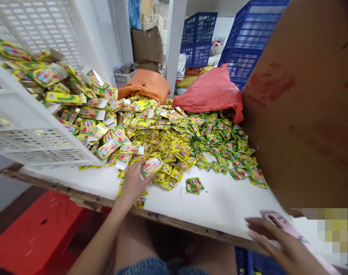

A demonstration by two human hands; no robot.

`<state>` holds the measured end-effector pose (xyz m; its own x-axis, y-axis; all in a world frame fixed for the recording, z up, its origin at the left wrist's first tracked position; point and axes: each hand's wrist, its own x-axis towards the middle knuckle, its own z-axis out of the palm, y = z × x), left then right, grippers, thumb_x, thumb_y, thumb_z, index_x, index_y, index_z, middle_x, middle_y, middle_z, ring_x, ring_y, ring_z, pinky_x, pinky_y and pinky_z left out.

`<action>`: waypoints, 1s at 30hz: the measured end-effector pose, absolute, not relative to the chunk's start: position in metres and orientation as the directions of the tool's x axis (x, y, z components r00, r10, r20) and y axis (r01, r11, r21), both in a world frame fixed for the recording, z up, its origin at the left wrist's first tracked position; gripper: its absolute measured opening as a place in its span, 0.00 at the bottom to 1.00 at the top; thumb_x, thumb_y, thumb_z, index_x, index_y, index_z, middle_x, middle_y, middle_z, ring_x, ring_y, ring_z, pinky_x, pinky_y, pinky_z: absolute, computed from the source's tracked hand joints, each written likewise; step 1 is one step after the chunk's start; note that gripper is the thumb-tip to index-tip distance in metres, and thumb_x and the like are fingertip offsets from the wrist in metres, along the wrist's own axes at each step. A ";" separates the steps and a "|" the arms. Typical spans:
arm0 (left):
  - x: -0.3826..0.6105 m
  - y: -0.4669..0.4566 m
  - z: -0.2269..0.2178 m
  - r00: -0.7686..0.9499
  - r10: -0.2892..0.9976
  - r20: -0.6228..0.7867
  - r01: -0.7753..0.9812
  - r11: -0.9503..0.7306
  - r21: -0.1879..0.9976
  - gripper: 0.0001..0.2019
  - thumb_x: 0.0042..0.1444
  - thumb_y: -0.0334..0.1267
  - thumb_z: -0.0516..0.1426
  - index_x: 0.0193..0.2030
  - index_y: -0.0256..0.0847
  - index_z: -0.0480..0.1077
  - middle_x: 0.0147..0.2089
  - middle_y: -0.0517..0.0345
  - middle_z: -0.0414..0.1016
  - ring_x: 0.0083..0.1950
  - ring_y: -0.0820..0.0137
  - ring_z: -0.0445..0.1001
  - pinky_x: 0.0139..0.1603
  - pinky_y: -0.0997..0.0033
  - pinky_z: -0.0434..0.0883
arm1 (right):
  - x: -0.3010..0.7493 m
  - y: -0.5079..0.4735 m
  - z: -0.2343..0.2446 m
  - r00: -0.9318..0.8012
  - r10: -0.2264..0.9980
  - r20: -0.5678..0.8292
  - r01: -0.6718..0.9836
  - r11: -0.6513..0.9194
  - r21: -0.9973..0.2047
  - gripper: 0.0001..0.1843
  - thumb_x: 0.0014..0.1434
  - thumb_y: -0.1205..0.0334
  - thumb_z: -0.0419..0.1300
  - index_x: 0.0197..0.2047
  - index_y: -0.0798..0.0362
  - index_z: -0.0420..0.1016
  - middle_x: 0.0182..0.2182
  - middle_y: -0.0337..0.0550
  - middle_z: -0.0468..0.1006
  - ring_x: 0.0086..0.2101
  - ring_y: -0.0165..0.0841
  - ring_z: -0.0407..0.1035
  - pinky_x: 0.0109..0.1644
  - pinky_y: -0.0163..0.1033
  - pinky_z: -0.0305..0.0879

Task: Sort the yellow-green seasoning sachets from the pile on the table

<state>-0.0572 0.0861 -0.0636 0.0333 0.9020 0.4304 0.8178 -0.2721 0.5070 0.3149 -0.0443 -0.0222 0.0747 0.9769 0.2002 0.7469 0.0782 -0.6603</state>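
Observation:
My left hand [133, 182] grips a small yellow-and-green printed box [152, 167] over the table's front part. Just beyond it spreads a heap of yellow sachets [165, 147], which blends on the right into green sachets [219, 141]. To the left, similar small boxes [89, 128], some with open white flaps, spill from a tipped white plastic crate [44, 133]. My right hand [279, 240], slightly blurred, is at the front right edge with fingers extended and apart. A pink phone [282, 221] lies beside it, partly covered by that hand.
A few green sachets [194, 185] lie apart on the white tabletop [216, 202]. A large cardboard box [302, 107] walls off the right. Orange [146, 84] and red sacks [209, 91] rest behind the heap. Blue crates [245, 34] stack farther back; a red stool [39, 229] stands lower left.

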 end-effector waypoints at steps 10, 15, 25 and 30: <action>-0.010 0.003 -0.054 0.080 0.942 0.327 -0.007 -0.328 0.945 0.39 0.40 0.41 0.64 0.60 0.46 0.52 0.59 0.45 0.60 0.56 0.58 0.64 0.54 0.58 0.63 | 0.149 0.008 -0.072 -0.161 0.969 -0.187 -0.253 -0.224 -0.941 0.19 0.53 0.47 0.57 0.42 0.50 0.66 0.31 0.41 0.77 0.29 0.35 0.72 0.30 0.39 0.68; 0.006 0.012 -0.083 -0.112 0.989 -0.101 -0.469 0.037 0.882 0.28 0.45 0.43 0.62 0.53 0.39 0.61 0.49 0.46 0.71 0.48 0.60 0.71 0.47 0.63 0.69 | 0.122 0.010 -0.092 -0.079 0.992 -0.094 -0.159 -0.105 -0.982 0.16 0.58 0.47 0.50 0.41 0.50 0.64 0.31 0.42 0.76 0.30 0.35 0.71 0.30 0.38 0.66; -0.002 0.038 -0.109 -0.180 0.977 -0.119 -0.500 0.013 0.866 0.21 0.44 0.41 0.62 0.45 0.35 0.68 0.32 0.55 0.76 0.33 0.67 0.75 0.37 0.69 0.71 | 0.171 0.084 -0.100 -0.111 0.958 0.263 0.864 0.224 -0.451 0.08 0.50 0.67 0.59 0.36 0.52 0.73 0.34 0.50 0.73 0.38 0.43 0.65 0.40 0.44 0.57; -0.003 0.037 -0.115 -0.090 0.993 -0.080 -0.426 0.034 0.904 0.18 0.46 0.41 0.61 0.43 0.35 0.68 0.31 0.55 0.76 0.33 0.68 0.74 0.37 0.69 0.69 | 0.211 0.104 -0.077 -0.354 0.923 0.152 0.829 0.385 -0.405 0.07 0.45 0.61 0.63 0.19 0.50 0.71 0.25 0.41 0.73 0.34 0.38 0.65 0.37 0.40 0.56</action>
<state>-0.0029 0.0368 -0.1147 -0.0896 0.9928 -0.0797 -0.4259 0.0342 0.9041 0.2108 0.1037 -0.0773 -0.3543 0.9228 0.1515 0.8292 0.3849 -0.4054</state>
